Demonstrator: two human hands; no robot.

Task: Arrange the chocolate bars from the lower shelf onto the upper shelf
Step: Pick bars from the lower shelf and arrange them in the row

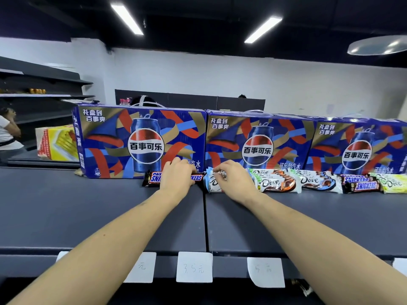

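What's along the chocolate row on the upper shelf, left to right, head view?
Snickers bar under the left hand → blue-ended Dove bar at the right hand → Dove stack → white Dove bar → Snickers pair → green Dove bar.

Upper shelf as I see it through the head camera

The dark upper shelf (88, 205) carries three Pepsi gift boxes (141, 142) along its back; in front I count Snickers bars (154, 178), a blue-white Dove bar (212, 183), stacked Dove bars (277, 183), more Snickers (361, 183) and a green Dove bar (394, 183).
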